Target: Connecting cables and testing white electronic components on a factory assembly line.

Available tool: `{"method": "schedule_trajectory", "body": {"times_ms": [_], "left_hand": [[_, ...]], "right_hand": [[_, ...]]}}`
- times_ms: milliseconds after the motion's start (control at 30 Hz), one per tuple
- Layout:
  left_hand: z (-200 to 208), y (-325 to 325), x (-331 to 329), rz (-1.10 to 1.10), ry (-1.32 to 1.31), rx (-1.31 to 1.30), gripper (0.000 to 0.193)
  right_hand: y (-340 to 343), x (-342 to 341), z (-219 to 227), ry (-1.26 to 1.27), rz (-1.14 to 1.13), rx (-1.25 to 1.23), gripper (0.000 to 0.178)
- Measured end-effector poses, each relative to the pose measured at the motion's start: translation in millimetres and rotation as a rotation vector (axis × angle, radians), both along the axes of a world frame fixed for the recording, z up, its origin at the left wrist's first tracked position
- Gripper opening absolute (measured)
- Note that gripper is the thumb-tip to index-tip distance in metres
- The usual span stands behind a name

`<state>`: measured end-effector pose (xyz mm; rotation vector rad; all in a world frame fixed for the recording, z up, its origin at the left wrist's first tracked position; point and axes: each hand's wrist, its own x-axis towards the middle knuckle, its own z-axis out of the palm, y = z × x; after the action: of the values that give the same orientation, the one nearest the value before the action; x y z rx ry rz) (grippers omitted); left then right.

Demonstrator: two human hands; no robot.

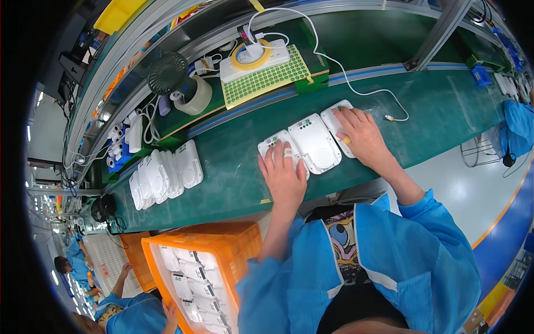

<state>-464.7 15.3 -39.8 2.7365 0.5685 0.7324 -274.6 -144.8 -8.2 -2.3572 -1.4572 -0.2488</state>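
Note:
Three white plastic housings with rounded corners lie side by side on the green bench. My left hand rests on the left housing, fingers stretched out and a white band round one of them. Between my hands, the middle housing shows a round raised area and small green marks near its top. My right hand lies over the right housing, its fingers extended across the upper part. A yellow band is on one of its fingers. Part of both outer housings is hidden under my hands.
More white housings lie overlapped at the left. An orange crate of white units stands below the bench edge. Behind are a small fan, a tape roll, a green-dotted sheet and a white cable. Co-workers are nearby.

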Motion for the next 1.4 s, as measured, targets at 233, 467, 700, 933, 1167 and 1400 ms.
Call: {"method": "schedule_trajectory", "body": {"times_ms": [233, 467, 700, 933, 1167, 1400], "left_hand": [[11.3, -16.3, 14.2, 0.126, 0.117, 0.036, 0.066], [15.1, -35.4, 29.1, 0.177, 0.198, 0.105, 0.089], [18.7, -49.7, 40.0, 0.237, 0.289, 0.089, 0.099], [15.6, -51.7, 48.7, 0.256, 0.283, -0.017, 0.099], [24.0, -30.8, 45.0, 0.144, 0.37, -0.01, 0.094], [33.8, -33.1, 55.6, 0.155, 0.394, -0.047, 0.091]], "right_hand": [[-2.7, 14.5, 4.3, -0.083, 0.132, -0.045, 0.063], [0.5, 51.7, 6.8, -0.186, 0.389, -0.026, 0.056], [2.6, 85.7, 0.3, -0.188, 0.633, -0.04, 0.043], [-7.4, 107.7, -22.4, -0.085, 0.657, 0.137, 0.054], [-10.7, 89.2, -25.5, -0.12, 0.65, 0.17, 0.062], [-12.7, 79.3, -20.1, -0.118, 0.59, 0.216, 0.056]]}}
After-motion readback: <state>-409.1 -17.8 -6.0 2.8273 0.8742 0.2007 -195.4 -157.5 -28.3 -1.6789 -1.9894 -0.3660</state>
